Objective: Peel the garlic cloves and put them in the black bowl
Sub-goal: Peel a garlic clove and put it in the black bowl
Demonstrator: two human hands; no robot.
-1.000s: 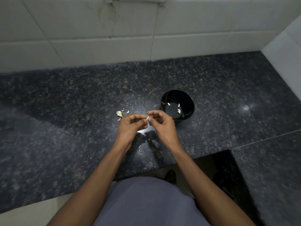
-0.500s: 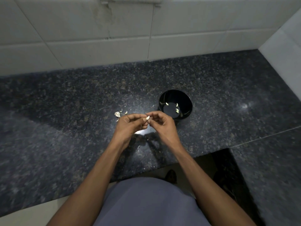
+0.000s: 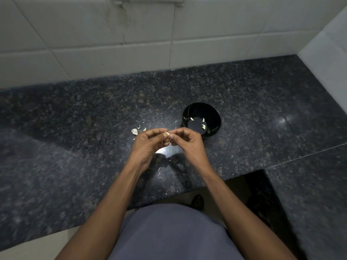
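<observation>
Both hands meet above the dark granite counter [image 3: 75, 147], pinching one small garlic clove [image 3: 167, 133] between their fingertips. My left hand [image 3: 148, 145] holds it from the left with curled fingers, and my right hand [image 3: 187, 141] pinches it from the right. Just beyond my right hand stands the black bowl [image 3: 216, 117], with a few pale peeled cloves [image 3: 203, 126] lying on its bottom. A small heap of garlic pieces and skin [image 3: 134, 131] lies on the counter to the left of my left hand.
White tiled walls [image 3: 131, 34] close off the counter at the back and on the right. Bits of skin [image 3: 159, 169] lie on the counter under my wrists. The counter's front edge runs below my forearms, with a cut-out corner [image 3: 253, 184] at the right.
Both hands have stayed together on the clove, with the fingers shifting slightly around it. The view has drifted a little; the bowl and the heap have not moved.
</observation>
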